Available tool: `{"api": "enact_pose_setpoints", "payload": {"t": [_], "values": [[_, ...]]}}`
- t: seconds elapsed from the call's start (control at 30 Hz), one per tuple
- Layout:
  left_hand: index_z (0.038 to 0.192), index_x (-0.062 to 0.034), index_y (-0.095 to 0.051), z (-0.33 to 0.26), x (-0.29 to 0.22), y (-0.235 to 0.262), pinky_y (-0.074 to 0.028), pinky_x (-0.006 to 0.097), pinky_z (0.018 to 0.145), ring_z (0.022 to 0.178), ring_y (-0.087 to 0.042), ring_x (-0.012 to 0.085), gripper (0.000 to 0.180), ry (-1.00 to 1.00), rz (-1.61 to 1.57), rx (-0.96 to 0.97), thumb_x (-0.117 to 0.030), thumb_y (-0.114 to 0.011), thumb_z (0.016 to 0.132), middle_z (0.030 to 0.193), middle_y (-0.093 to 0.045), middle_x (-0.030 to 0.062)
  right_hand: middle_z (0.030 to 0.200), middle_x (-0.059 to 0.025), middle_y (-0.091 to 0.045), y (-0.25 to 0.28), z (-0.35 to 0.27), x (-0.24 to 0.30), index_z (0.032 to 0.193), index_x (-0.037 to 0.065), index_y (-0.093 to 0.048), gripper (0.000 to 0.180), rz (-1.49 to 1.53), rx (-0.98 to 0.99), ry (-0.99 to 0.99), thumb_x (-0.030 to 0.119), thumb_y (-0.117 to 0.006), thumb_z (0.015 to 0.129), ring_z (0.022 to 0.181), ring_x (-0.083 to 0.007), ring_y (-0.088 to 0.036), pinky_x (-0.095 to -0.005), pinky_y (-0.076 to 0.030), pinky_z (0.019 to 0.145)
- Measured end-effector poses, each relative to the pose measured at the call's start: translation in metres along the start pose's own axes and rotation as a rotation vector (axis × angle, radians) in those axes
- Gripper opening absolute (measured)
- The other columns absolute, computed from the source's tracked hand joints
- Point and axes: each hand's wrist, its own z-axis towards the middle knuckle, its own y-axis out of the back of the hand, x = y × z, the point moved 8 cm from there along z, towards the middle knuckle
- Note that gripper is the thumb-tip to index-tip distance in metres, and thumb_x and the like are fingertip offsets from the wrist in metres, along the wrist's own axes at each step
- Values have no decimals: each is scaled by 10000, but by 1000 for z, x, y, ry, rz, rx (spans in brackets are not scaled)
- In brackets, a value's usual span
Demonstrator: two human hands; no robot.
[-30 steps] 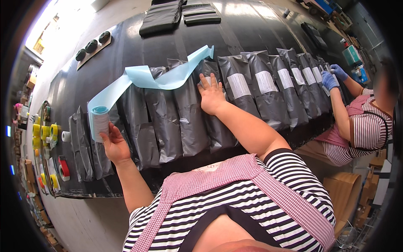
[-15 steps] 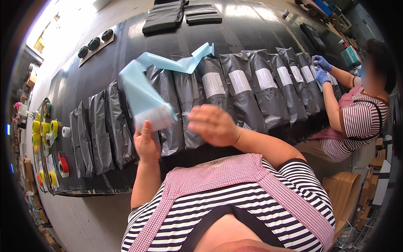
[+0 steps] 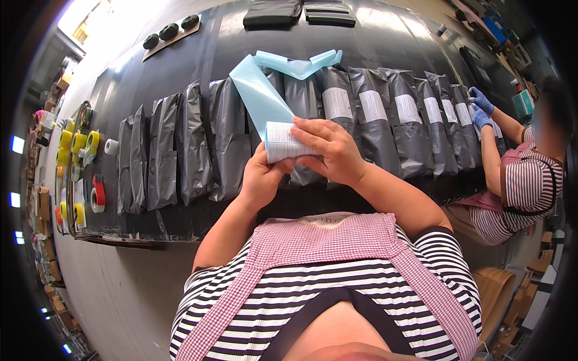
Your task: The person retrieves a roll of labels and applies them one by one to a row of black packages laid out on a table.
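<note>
My left hand is closed round the lower left of a roll of white printed labels, thumb along its bottom edge. My right hand grips the roll's right side, fingers over the label face and thumb beneath. Whether it pinches a single label's edge is hidden. From the roll a light blue backing strip runs up and bends right across the bags. Just behind my hands lie unlabelled grey plastic mailing bags; rightward, bags bear white labels, such as the nearest labelled bag.
At the table's left end sit yellow tape rolls and a red tape dispenser. Dark round bundles on cardboard and stacked black bags lie at the back. A co-worker's blue-gloved hands touch bags at the right.
My right hand has come left onto the label roll, which my left hand has moved right and up. The backing strip has shifted with it. The whole view has swung left.
</note>
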Motion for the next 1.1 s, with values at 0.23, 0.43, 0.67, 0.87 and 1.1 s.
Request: {"api": "enact_pose_setpoints", "payload": {"t": [0.23, 0.43, 0.67, 0.87, 1.1], "values": [[1103, -29, -709, -16, -20, 12, -484, 337, 932, 1074, -588, 236, 233, -364, 302, -52, -2, -685, 873, 1168, -560, 94, 1268, -40, -675, -10, -1, 5, 1180, 118, -719, 401, 168, -64, -118, 192, -784, 791, 1095, -244, -623, -353, -438, 990], [1095, -28, -711, -21, -16, 17, -490, 349, 922, 1070, -591, 257, 245, -232, 288, -99, 12, -694, 854, 1161, -564, 99, 1127, -51, -731, -19, 7, -2, 1067, 103, -763, 249, 176, -9, -156, 174, -757, 828, 994, -244, -656, -357, -466, 934], [1024, 26, -682, 2, 25, 78, -508, 281, 801, 932, -614, 130, 143, 158, 231, 55, 31, -649, 885, 1099, -612, 29, 984, -67, -718, -16, 50, -102, 1076, 32, -728, 285, 842, 286, -992, 286, -637, 983, 901, -171, -682, -316, -561, 732], [1312, -10, -524, 42, 31, 185, -598, 342, 887, 1029, -673, 232, 348, -19, -691, -367, -139, -598, 997, 1198, -650, 145, 1240, -105, -668, 17, 44, -151, 1249, 30, -644, 289, 794, -329, -527, 191, -570, 1020, 1149, -219, -641, -331, -523, 964], [1306, 75, -488, 33, -1, 305, -581, 288, 923, 1112, -638, 269, 426, -523, -816, -773, -236, -548, 1021, 1238, -609, 221, 1429, -126, -548, -40, -10, -167, 1283, 91, -650, 441, 62, -44, -206, 6, -699, 853, 1378, -313, -459, -387, -414, 1109]]}}
